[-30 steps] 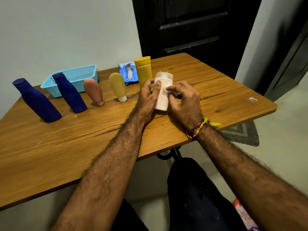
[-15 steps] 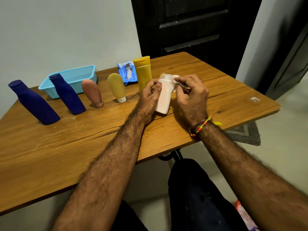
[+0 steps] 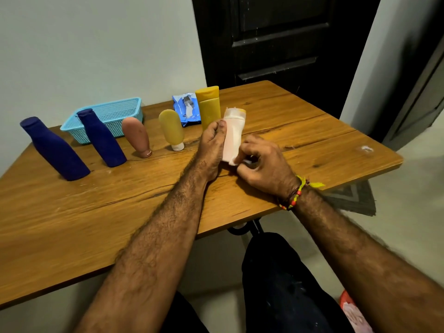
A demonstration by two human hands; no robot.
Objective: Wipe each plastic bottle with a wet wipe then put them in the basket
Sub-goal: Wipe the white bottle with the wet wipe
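My left hand (image 3: 212, 145) grips a pale pink-white bottle (image 3: 233, 138) standing on the wooden table (image 3: 120, 212). My right hand (image 3: 260, 164) pinches a white wet wipe (image 3: 236, 161) against the bottle's lower part. To the left stand two dark blue bottles (image 3: 54, 149) (image 3: 102, 138), a brown bottle (image 3: 137, 137) and a yellow bottle (image 3: 171, 129) on its white cap. A mustard-yellow bottle (image 3: 209, 106) stands behind my left hand. The light blue basket (image 3: 108, 116) sits at the back left by the wall.
A blue wet-wipe pack (image 3: 187, 109) lies beside the mustard bottle. A dark door (image 3: 276, 37) stands behind the table's far corner. The table's right edge (image 3: 384, 162) drops to a floor with a grey mat (image 3: 350, 200).
My right hand has slid the wipe from the bottle's top down to its lower end. My left hand keeps its hold on the bottle.
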